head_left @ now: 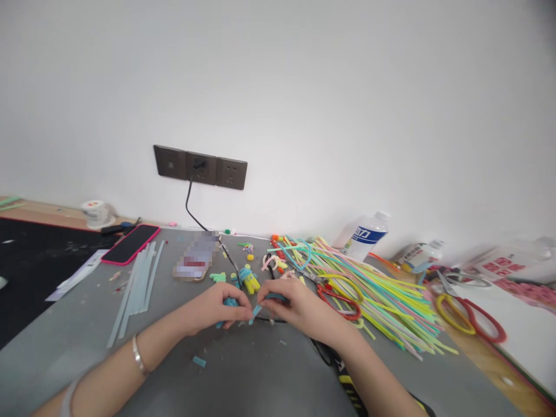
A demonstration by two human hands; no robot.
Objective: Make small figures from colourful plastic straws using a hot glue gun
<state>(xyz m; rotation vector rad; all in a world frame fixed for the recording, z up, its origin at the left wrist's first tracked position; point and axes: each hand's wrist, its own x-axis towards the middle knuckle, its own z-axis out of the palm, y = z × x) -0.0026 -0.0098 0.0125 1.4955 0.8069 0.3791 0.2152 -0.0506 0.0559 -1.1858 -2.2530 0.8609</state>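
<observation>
My left hand (217, 306) is closed round a small blue fuzzy piece (230, 302), mostly covered by the fingers. With finger and thumb, my right hand (293, 300) pinches a light blue pipe cleaner (256, 311) whose end points down between both hands. The fingertips of the two hands nearly meet. Just beyond them lies a small yellow and blue fuzzy figure (248, 280), with a green fuzzy piece (218, 277) to its left. Nearer to me, a short blue piece (199, 361) rests on the grey mat (243, 388).
Right: pipe cleaners (382, 289), red-yellow scissors (343, 296), a second pair (471, 318) and a bottle (365, 236). Left: translucent sticks (138, 284), a pink-edged phone (131, 243) and another phone (196, 256). A black cable (187, 200) runs from the wall sockets (200, 168) behind my hands.
</observation>
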